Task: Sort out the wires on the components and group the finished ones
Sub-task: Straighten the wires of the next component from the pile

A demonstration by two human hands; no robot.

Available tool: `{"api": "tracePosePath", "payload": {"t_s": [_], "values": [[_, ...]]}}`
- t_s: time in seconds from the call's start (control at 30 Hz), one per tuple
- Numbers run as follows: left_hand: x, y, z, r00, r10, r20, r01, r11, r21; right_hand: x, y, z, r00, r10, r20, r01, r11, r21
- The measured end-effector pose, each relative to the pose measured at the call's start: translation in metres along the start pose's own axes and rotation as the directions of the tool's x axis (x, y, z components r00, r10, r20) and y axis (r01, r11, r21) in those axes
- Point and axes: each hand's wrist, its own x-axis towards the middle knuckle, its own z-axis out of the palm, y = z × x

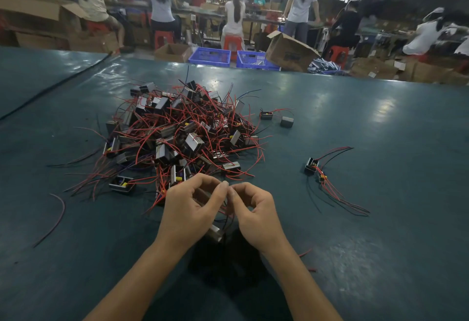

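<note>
Both hands on one component, just in front of the pile.

Left hand [193, 209] is curled, thumb and forefinger closed on the component [215, 234], whose metal body hangs under the palm. The right hand [256, 215] is also curled, fingertips pinching its wires [224, 215] where the two hands meet. Likely one hand steadies the body so the other can draw the leads straight. The piece is held up off the surface [380, 122], probably to keep it out of the tangle. Just beyond the hands sits the pile [182, 130] of unsorted parts, red and dark leads knotted through it. Well right of the pile lies the finished group [313, 168], leads swept one way — set apart so nothing snags again. Two stray pieces [266, 115] sit near the pile's far right edge; sorted or not, cannot tell. Judging by the pile's bulk, it is early in the job.
</note>
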Motion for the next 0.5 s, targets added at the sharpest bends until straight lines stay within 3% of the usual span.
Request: {"api": "tracePosePath", "payload": {"t_s": [0.5], "values": [[0.0049, -0.0002, -0.006, 0.996, -0.072, 0.056, 0.075, 0.996, -0.056, -0.001, 0.0004, -0.0015, 1.0, -0.004, 0.025, 0.004, 1.0, 0.008]]}}
